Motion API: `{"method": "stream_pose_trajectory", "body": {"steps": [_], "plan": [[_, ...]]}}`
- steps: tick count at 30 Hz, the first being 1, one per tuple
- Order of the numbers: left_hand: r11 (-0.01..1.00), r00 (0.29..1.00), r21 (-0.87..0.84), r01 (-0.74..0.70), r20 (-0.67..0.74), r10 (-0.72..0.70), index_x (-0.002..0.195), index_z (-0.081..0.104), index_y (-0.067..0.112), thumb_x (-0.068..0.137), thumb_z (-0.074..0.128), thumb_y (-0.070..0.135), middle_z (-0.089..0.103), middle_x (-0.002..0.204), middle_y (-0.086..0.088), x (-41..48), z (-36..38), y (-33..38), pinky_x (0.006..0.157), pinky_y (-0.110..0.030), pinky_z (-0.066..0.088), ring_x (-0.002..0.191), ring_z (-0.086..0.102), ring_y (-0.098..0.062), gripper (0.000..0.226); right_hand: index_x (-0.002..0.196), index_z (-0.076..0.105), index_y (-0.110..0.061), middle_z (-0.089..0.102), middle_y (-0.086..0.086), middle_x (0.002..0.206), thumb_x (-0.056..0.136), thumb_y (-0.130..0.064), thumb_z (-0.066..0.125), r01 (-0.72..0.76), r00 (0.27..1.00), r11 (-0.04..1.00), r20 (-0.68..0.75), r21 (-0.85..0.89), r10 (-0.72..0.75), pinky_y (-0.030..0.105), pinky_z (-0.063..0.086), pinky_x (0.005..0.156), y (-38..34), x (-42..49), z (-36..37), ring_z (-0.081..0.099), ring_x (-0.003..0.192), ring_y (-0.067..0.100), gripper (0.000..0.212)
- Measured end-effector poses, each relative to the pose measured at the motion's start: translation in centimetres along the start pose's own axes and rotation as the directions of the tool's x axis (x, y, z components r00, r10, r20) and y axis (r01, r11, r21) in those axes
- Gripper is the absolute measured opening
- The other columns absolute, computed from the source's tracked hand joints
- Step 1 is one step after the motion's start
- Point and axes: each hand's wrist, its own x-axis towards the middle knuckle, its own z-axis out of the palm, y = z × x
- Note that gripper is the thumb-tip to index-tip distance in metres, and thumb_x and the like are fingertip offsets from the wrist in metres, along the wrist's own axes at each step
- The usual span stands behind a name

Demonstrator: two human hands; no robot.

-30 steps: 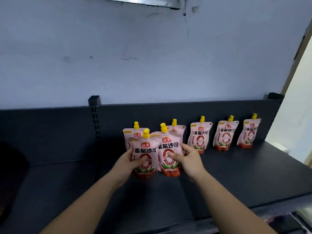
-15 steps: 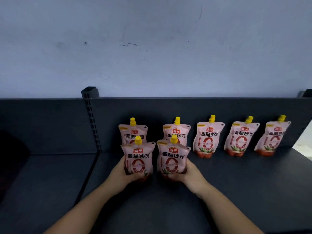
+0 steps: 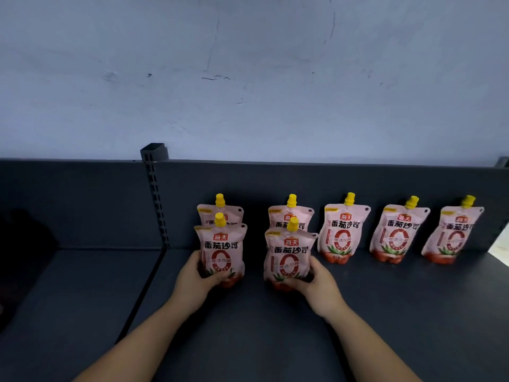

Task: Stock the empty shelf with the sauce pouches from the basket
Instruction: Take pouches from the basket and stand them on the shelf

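Note:
Several pink sauce pouches with yellow caps stand upright on the dark shelf [image 3: 275, 340]. A back row of pouches leans against the rear panel, among them one [image 3: 343, 232] right of centre. My left hand [image 3: 197, 279] grips the base of a front pouch [image 3: 221, 249] standing before the leftmost rear pouch [image 3: 220, 212]. My right hand [image 3: 316, 282] grips the base of a second front pouch [image 3: 289, 255], in front of another rear pouch [image 3: 290, 216]. Both held pouches rest on the shelf. The basket is out of view.
A slotted upright post [image 3: 154, 194] divides the rear panel; a seam runs forward from it across the shelf. Left of the seam lies a dark shelf section [image 3: 68, 299]. Two more pouches [image 3: 396, 235] [image 3: 454, 235] stand at the right. A pale wall [image 3: 248, 78] rises behind.
Both hands have spread the two front pouches apart and lowered them onto the shelf in front of the rear row. The camera has shifted left and closer.

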Motion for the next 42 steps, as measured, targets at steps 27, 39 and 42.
{"method": "stream_pose_trajectory", "body": {"steps": [27,39,42], "plan": [[0.999,1.0,0.042,0.001,0.01,-0.001,0.119,0.05,0.033,0.076,0.084,0.023,0.06,0.106,0.024,-0.1,-0.4,-0.5,0.079,-0.01,0.04,0.099,0.052,0.011,0.056,0.107,0.056,-0.035,0.068,-0.017,0.105,0.08,-0.012,0.08,-0.023,0.997,0.999,-0.073,-0.04,0.02,0.011,0.048,0.075,0.1,0.0,0.3,0.062,0.099,-0.002,0.043],[0.997,0.999,0.08,0.002,-0.037,0.001,0.128,0.052,0.022,0.075,0.084,0.022,0.059,0.109,0.017,-0.1,-0.1,-0.2,0.089,-0.023,0.043,0.108,0.054,-0.008,0.062,0.115,0.051,-0.029,0.059,-0.019,0.107,0.085,-0.016,0.075,-0.105,0.994,0.986,-0.051,-0.13,0.099,0.013,0.043,0.083,-0.8,0.3,0.4,0.055,0.107,0.005,0.04],[0.998,0.999,0.056,0.003,-0.035,-0.001,0.127,0.053,0.022,0.074,0.086,0.021,0.062,0.111,0.014,-0.3,-0.1,0.0,0.092,-0.027,0.045,0.11,0.056,-0.011,0.062,0.119,0.05,-0.023,0.061,-0.006,0.122,0.087,-0.015,0.073,-0.131,0.991,0.98,-0.047,-0.15,0.125,0.024,0.044,0.094,-1.2,0.3,0.5,0.055,0.118,0.013,0.04]]}}
